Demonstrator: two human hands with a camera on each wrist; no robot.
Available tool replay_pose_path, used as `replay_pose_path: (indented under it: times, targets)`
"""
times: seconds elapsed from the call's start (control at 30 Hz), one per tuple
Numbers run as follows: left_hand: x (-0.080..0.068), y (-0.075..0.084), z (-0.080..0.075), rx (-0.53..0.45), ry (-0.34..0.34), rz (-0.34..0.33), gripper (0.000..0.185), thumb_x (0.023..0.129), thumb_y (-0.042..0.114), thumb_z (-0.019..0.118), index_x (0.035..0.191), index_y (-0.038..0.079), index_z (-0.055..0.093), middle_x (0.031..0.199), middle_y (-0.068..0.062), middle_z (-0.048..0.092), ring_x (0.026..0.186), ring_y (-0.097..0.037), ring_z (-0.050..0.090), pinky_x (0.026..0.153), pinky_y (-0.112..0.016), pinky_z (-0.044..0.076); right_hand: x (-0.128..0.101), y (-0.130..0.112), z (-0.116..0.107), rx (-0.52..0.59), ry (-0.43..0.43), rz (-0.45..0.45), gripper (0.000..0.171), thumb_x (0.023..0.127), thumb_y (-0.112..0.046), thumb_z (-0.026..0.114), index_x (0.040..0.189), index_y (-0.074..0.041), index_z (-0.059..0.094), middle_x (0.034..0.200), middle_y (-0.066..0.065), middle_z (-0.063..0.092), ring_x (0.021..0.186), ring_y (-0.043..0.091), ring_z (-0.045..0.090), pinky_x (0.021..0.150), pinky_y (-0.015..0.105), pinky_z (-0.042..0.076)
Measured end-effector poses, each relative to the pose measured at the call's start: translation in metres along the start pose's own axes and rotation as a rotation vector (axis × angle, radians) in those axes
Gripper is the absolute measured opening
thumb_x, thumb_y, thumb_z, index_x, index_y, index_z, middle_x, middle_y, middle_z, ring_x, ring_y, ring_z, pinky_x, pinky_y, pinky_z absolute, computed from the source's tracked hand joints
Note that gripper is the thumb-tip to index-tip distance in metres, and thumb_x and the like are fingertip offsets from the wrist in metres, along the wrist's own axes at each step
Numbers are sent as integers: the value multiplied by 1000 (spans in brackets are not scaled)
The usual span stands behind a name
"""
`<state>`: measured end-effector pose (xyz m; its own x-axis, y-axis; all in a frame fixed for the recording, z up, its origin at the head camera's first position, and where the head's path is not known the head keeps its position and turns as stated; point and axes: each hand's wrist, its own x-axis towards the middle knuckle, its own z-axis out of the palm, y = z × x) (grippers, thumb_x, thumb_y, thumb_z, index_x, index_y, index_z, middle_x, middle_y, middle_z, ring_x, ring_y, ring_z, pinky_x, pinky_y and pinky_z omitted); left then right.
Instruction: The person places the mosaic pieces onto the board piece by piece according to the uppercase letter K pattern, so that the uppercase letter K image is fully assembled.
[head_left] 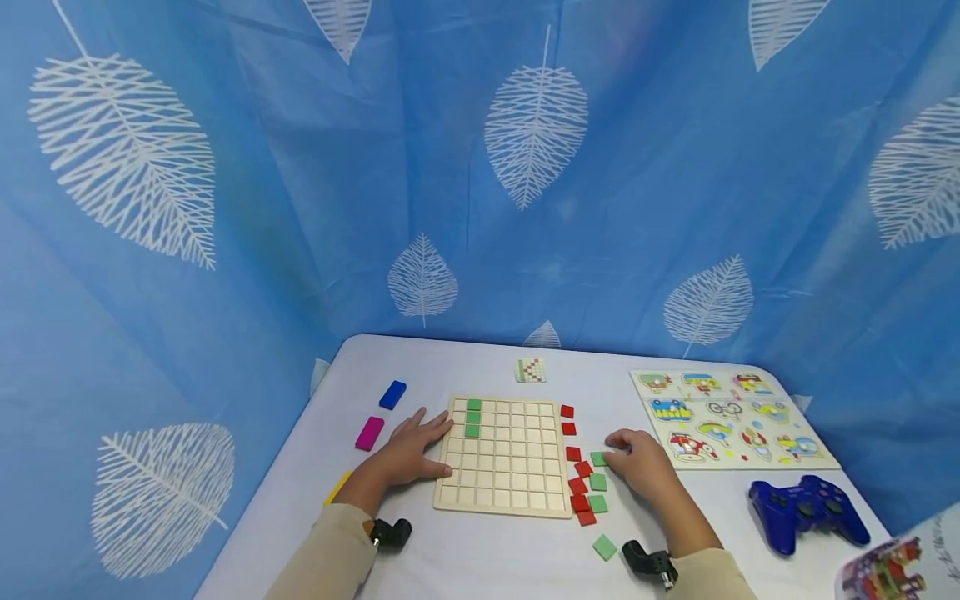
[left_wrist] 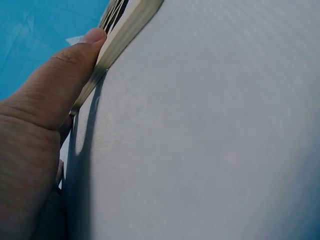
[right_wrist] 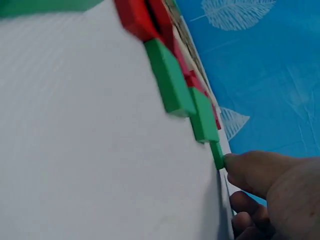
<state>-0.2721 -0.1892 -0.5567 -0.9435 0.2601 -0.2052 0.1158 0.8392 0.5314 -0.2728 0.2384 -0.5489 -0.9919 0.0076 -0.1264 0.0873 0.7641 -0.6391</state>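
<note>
Tile work on a white counter (head_left: 480, 558), with the hands well apart on opposite sides of a gridded wooden board (head_left: 517, 471). The board lay near the middle of the counter; 3 inset green tiles (head_left: 473, 417) filled neighbouring cells of 1 column toward its far left corner. The left hand (head_left: 407, 450) had its fingers spread, thumb and fingertips resting at the board's left edge. The right hand (head_left: 641, 462) was bent at the farthest of 4 loose green tiles (head_left: 597, 482), its thumb touching that tile; whether the tile was pinched could not be told. Red tiles (head_left: 573, 453) were strung along the board's right side, some overlapping. A small pattern card (head_left: 531, 370) lay beyond the far edge. At left lay a blue block (head_left: 393, 395) and a magenta block (head_left: 370, 433); at right, a picture puzzle (head_left: 735, 421) and, nearer, a blue game controller (head_left: 806, 510).
</note>
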Motion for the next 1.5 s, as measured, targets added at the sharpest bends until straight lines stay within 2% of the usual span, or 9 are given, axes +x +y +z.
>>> replay_pose_path:
  times: [0.13, 0.37, 0.53, 0.67, 0.77, 1.03, 1.2, 1.37, 1.5]
  targets:
    - [1, 0, -1, -2, 2, -10, 94, 80, 58, 85, 161, 43, 38, 173, 16, 24, 164, -34, 3, 119, -76, 24, 1, 6, -3, 4, 29, -19, 28, 98, -24, 71, 119, -6, 73, 118, 15, 66, 106, 31, 60, 94, 53, 51]
    - [2, 0, 1, -10, -6, 1, 94, 81, 58, 84, 161, 40, 39, 173, 15, 25, 164, -34, 4, 120, -75, 22, 1, 13, -1, -27, -24, -35, 32, 92, -20, 76, 123, -13, 73, 130, 14, 63, 116, 31, 59, 105, 58, 49]
    - [2, -1, 1, -6, -11, 8, 94, 81, 59, 84, 161, 39, 40, 173, 14, 25, 164, -34, 4, 120, -75, 22, -3, 7, 3, 33, 16, -3, 32, 94, -19, 72, 124, -9, 71, 127, 15, 64, 111, 31, 58, 99, 54, 52]
    - [3, -2, 1, 0, -8, 4, 94, 81, 60, 84, 161, 41, 39, 174, 14, 24, 164, -35, 3, 120, -76, 22, -4, -20, 19, 118, 105, 28, 33, 96, -19, 70, 127, -8, 69, 125, 14, 66, 103, 27, 60, 84, 41, 53]
    - [3, -2, 1, -8, -10, 4, 94, 81, 59, 84, 161, 41, 39, 174, 14, 23, 164, -35, 3, 120, -76, 22, -5, -51, 41, 163, 136, -20, 34, 94, -18, 72, 127, -11, 70, 122, 10, 68, 96, 22, 60, 75, 33, 52]
    - [2, -3, -1, -6, -2, 35, 93, 82, 60, 83, 162, 36, 40, 173, 13, 26, 164, -34, 3, 122, -75, 19, -7, -135, 111, 176, 27, -257, 24, 93, -18, 77, 117, -15, 73, 115, 0, 71, 93, 13, 62, 78, 32, 54]
    - [2, -3, 0, -6, -9, 43, 92, 82, 62, 82, 161, 36, 41, 173, 12, 26, 164, -35, 4, 121, -76, 20, -6, -150, 139, 123, -23, -324, 16, 96, -20, 77, 111, -16, 75, 109, -3, 69, 88, 10, 58, 77, 30, 52]
    - [3, -4, 1, 1, -11, 30, 93, 81, 63, 82, 161, 38, 41, 173, 13, 26, 164, -36, 4, 120, -77, 21, -5, -154, 148, 53, 26, -358, 5, 93, -17, 79, 98, -18, 76, 97, -5, 65, 92, 11, 60, 83, 35, 54]
    - [4, -5, 0, 7, -8, 33, 93, 81, 63, 82, 161, 39, 41, 173, 13, 26, 164, -36, 4, 120, -76, 20, -5, -156, 149, 14, 57, -360, 5, 91, -15, 80, 95, -18, 78, 96, -6, 65, 96, 14, 61, 87, 38, 55]
